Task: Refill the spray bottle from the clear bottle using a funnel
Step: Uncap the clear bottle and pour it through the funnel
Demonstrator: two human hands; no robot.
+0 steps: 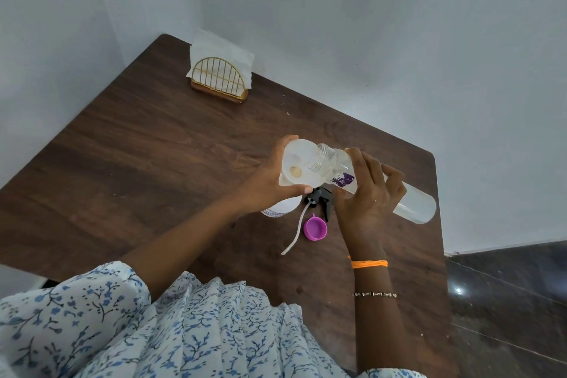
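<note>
Matt wood-grain table (153, 163), translucent plastic funnel (294, 159)

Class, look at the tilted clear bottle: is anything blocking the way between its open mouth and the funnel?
Nothing visible. The clear bottle, held in the right hand, has its uncapped mouth over the funnel, which the left hand steadies. The purple cap lies on the table.

Soft even light, wide-angle edge distortion.

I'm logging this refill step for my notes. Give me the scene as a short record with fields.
left hand: steadies funnel on spray bottle
right hand: tips clear bottle, mouth over funnel
trigger head: off, lying on table
purple cap: off, beside trigger head
napkin holder: far corner
</note>
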